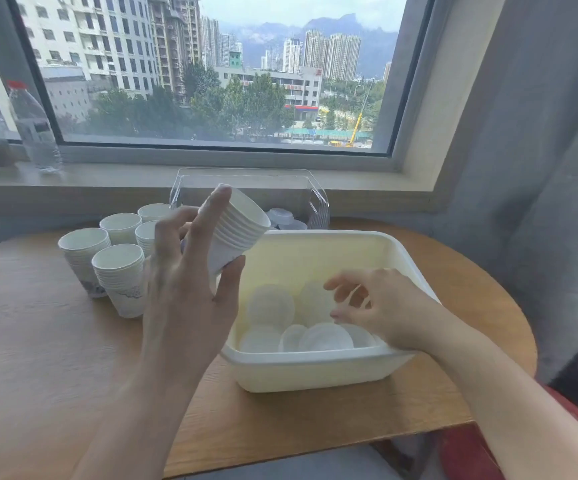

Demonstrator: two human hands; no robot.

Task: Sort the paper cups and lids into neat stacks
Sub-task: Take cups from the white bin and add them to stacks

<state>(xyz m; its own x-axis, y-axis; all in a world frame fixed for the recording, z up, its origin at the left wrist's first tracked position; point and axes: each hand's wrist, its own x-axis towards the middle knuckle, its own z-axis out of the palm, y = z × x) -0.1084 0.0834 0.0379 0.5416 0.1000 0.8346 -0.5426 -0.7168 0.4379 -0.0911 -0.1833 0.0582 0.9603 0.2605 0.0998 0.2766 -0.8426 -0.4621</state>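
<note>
While five cup stacks [114,251] already stood on the table [38,341], left hand [183,292] gripped a tilted nested cup stack [237,226], right hand [381,306] reached half-curled, empty, toward loose lids [301,323] left unsorted in the white bin [315,372].

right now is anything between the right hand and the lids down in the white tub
Nothing visible. The right hand reaches over the near rim of the white tub, fingers open just above the loose lids. The left hand holds its cup stack up and off to the left.
</note>
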